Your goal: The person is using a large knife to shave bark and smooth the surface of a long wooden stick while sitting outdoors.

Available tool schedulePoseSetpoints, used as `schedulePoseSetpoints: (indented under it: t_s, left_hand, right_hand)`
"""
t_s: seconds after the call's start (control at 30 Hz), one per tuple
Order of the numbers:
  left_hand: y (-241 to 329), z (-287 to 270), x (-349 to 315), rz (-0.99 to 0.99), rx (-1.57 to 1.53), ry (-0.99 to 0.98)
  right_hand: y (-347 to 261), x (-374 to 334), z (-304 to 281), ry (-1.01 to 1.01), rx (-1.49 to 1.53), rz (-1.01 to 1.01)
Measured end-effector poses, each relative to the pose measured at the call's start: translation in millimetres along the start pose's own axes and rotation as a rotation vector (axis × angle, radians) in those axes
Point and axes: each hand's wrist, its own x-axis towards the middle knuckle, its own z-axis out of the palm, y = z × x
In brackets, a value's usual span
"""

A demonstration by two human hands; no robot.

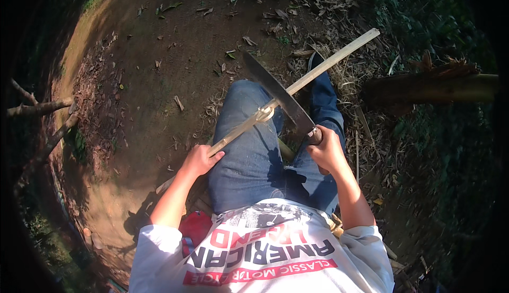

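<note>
I see left fingers (200, 154) clamped on pale strip (339, 56); right fingers (327, 140) wrapped round knife handle (314, 136), blade (280, 94) crossing strip beyond them

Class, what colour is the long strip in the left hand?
The long strip is pale straw-yellow, seen in the head view.

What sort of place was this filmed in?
Outdoors, probably a rural yard or woodland clearing: bare brown earth, dry brown leaf litter and dense green foliage show it.
</note>
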Motion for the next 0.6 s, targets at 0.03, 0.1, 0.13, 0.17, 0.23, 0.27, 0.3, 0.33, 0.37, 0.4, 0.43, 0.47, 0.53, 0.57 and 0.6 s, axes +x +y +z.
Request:
schedulePoseSetpoints:
  t_s: [0.03,0.1,0.13,0.17,0.23,0.27,0.3,0.33,0.37,0.4,0.43,0.47,0.53,0.57,0.6]
  left_hand:
    - [-1.1,4.7,0.2,-0.005,-0.008,0.011]
    - [4.8,7.1,4.6,-0.005,-0.018,0.035]
    - [7.1,4.4,6.7,-0.002,-0.014,0.019]
    - [4.5,0.2,4.6,-0.009,-0.004,0.004]
    - [2.0,-1.7,3.5,-0.005,0.009,0.005]
    - [1.1,-0.6,2.8,0.003,0.011,0.027]
    - [0.3,2.6,0.4,0.012,0.012,0.032]
    - [0.7,4.2,-0.4,-0.001,0.013,0.026]
    - [4.6,5.4,0.8,-0.012,0.009,0.023]
    - [8.8,3.3,6.6,-0.013,0.008,0.031]
    - [12.1,1.4,6.5,-0.012,0.027,0.016]
    - [9.2,0.7,3.8,0.004,0.025,0.019]
    - [2.4,-1.5,0.4,0.038,0.021,0.024]
    - [2.9,-0.9,-0.5,0.031,0.005,0.029]
    - [5.2,0.2,0.0,0.023,-0.012,0.033]
  right_hand:
    - [3.6,0.8,5.1,0.029,0.084,0.083]
    - [14.4,0.7,21.4,0.065,0.131,0.119]
    - [18.7,-7.0,32.9,0.066,0.098,0.08]
    - [18.7,-11.0,38.2,-0.021,-0.019,0.041]
    - [16.5,-8.3,22.6,-0.031,-0.01,-0.001]
    - [14.7,-4.0,13.0,-0.04,-0.006,-0.027]
    - [16.0,0.6,6.9,-0.038,0.098,0.085]
    - [16.3,4.0,8.3,0.036,0.239,0.182]
    - [25.1,1.6,16.8,0.051,0.229,0.138]
    - [31.6,1.7,27.5,0.075,0.219,0.081]
    - [34.8,-7.9,38.5,0.1,0.049,-0.084]
    - [30.2,-12.2,44.5,-0.005,0.012,-0.038]
    - [20.6,-8.8,25.8,-0.145,0.056,0.107]
    - [28.3,-6.1,22.8,-0.098,0.109,0.042]
    - [33.1,0.6,16.9,-0.11,0.154,0.147]
